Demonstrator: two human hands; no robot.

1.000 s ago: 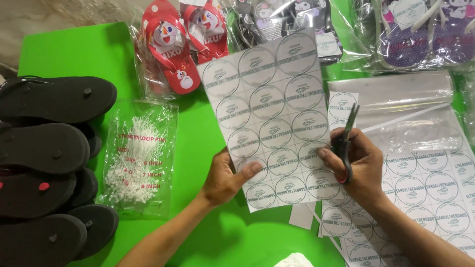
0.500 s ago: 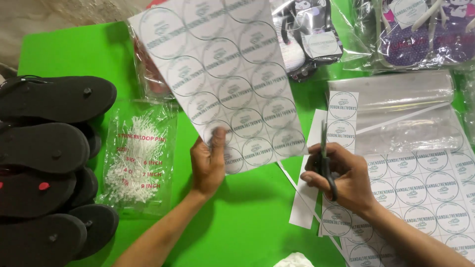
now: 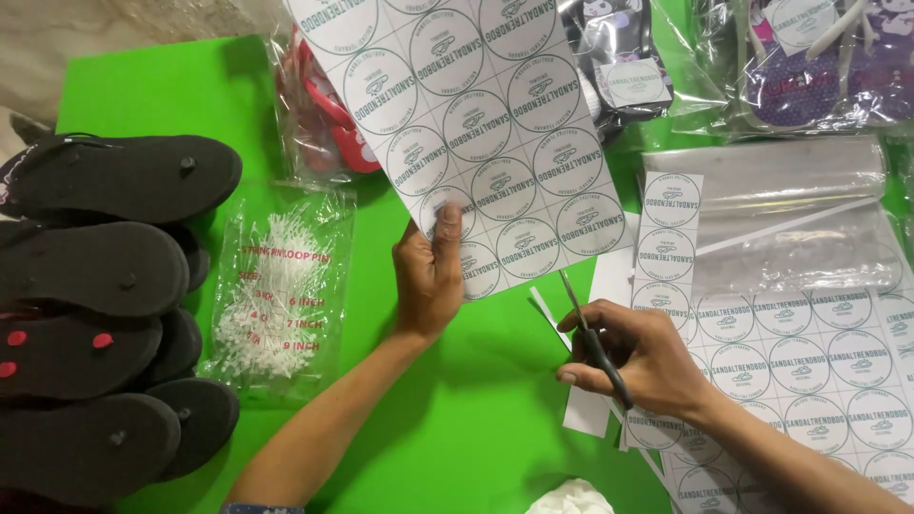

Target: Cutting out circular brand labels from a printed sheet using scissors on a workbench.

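My left hand (image 3: 430, 276) pinches the lower corner of a white sticker sheet (image 3: 476, 124) printed with round labels and holds it raised above the green table (image 3: 457, 419). My right hand (image 3: 640, 360) grips a pair of scissors (image 3: 588, 328), blades pointing up toward the sheet's lower edge without touching it. Under and right of that hand lie a cut strip of round stickers (image 3: 666, 247) and another sticker sheet (image 3: 809, 371).
Black sandal soles (image 3: 105, 305) are stacked at the left. A clear bag of white loop pins (image 3: 278, 295) lies beside them. Bagged red sandals (image 3: 319, 114) and other bagged sandals (image 3: 819, 67) line the back. Clear plastic bags (image 3: 771, 200) lie right; crumpled white paper (image 3: 571, 500) sits in front.
My left hand has lifted the sticker sheet off the table and tilted it up and away. My right hand with the scissors has moved down and left, off the sheet.
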